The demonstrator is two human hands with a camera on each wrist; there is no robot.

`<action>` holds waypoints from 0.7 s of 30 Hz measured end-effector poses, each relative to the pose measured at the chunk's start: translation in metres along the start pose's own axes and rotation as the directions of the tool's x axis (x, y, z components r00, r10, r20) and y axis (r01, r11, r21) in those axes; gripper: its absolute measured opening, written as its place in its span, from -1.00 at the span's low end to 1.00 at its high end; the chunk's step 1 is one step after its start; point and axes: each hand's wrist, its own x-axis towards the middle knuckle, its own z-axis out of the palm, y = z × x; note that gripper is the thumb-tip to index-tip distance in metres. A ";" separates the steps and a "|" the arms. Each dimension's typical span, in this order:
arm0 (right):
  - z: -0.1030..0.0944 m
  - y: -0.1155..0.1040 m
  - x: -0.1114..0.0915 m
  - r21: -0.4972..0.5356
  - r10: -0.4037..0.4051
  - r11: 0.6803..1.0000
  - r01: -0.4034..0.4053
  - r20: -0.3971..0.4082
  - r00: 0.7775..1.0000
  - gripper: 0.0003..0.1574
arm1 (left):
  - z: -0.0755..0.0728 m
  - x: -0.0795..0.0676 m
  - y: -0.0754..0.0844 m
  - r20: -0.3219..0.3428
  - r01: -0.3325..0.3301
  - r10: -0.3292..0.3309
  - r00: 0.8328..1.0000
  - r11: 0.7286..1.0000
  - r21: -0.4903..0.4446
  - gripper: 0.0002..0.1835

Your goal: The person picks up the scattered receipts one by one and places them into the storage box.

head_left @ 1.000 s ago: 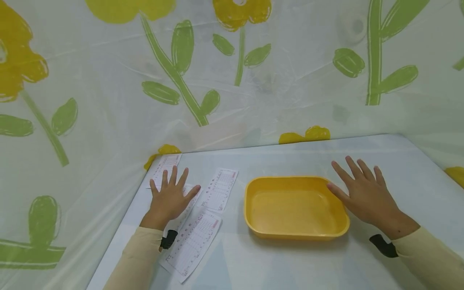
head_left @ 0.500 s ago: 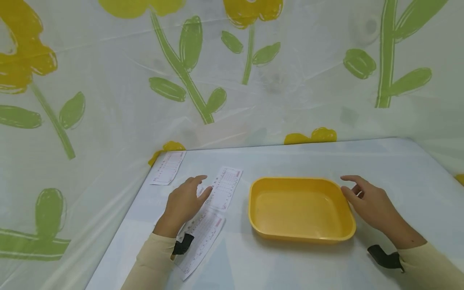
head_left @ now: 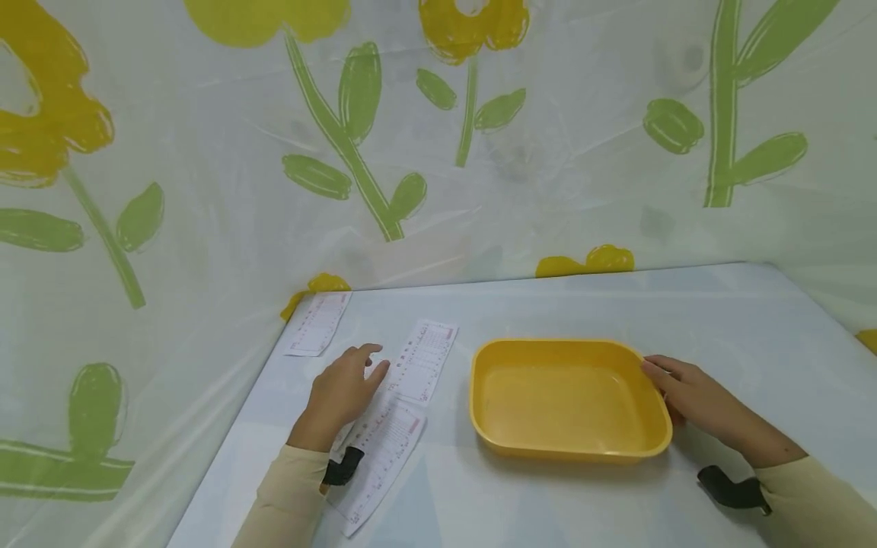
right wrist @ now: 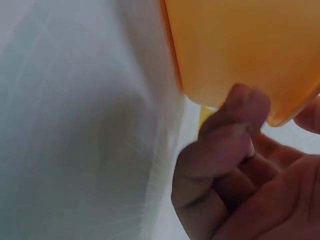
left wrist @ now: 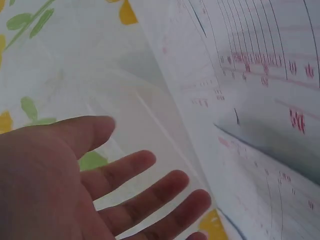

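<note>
A yellow rectangular plastic tray stands on the table, with nothing in it. My right hand grips the tray's right end: the thumb lies at the rim, and the curled fingers are against the outside wall in the right wrist view. My left hand hovers over printed paper slips at the left, its fingers loosely bent and holding nothing. One slip lies partly under that hand, another slip just right of the fingertips. In the left wrist view the slips' printing shows beside the spread fingers.
A further slip lies at the table's back left corner. Behind the table hangs a white curtain with a flower print. A black strap is at the left wrist, another strap at the right.
Both hands were spread flat above the table, then their fingers bent. My right hand has come down onto the tray's right end and taken hold. My left hand has moved right over the slips.
</note>
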 end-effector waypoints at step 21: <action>-0.007 0.021 0.003 0.243 -0.046 0.970 -0.029 0.298 0.953 -0.02 | -0.012 0.004 -0.063 0.230 0.188 -0.173 0.958 0.981 -0.042 -0.18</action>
